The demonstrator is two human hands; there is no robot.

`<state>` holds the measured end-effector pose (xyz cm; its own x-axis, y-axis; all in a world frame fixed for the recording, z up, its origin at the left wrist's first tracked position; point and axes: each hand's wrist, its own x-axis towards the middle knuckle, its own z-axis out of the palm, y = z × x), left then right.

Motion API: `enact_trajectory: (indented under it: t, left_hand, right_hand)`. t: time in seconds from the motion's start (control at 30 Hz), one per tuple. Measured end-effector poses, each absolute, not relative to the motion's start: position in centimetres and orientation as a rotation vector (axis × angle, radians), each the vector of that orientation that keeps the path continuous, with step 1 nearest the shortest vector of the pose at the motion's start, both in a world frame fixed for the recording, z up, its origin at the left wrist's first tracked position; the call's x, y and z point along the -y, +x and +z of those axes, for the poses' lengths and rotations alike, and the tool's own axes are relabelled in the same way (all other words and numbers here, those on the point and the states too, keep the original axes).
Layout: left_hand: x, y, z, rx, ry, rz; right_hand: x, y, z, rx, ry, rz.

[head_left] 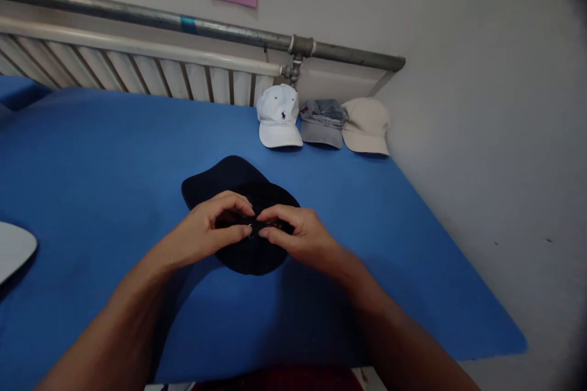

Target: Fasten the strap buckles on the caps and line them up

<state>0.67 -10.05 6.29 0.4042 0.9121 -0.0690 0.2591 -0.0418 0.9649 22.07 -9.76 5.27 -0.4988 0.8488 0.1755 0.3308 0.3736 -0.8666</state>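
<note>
A black baseball cap (pixel 252 258) lies on the blue table in front of me, its brim pointing to the upper left. My left hand (pixel 204 231) is on the cap's left side, thumb and fingertips curled in a pinch at its middle. From the other side my right hand (pixel 302 233) pinches the cap close by, the fingertips of both hands nearly meeting. A small shiny piece, perhaps a buckle, shows by the left thumb. Exactly which part of the cap the fingers grip is partly hidden.
A white cap (pixel 277 111), a grey cap (pixel 322 125) and a beige cap (pixel 367 125) stand in a row at the back of the blue table (pixel 114 153). Behind are a radiator (pixel 151 76) and a metal pipe (pixel 238 32). A white rounded object (pixel 13 247) sits at the left edge.
</note>
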Motion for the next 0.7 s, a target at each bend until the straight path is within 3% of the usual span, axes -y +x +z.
enact_trajectory:
  t: [0.23, 0.43, 0.7]
  left_hand:
    - [10.2, 0.8, 6.3, -1.165, 1.821, 0.516]
    - [10.5, 0.9, 6.6, -1.113, 1.812, 0.430]
    - [10.7, 1.5, 6.7, -1.029, 1.828, 0.317]
  right_hand:
    - [10.0, 22.2, 5.7, 2.076, -1.111, 1.040]
    - [9.9, 22.4, 6.5, 2.130, -1.160, 1.238]
    - [10.4, 21.6, 6.5, 2.251, -1.178, 1.022]
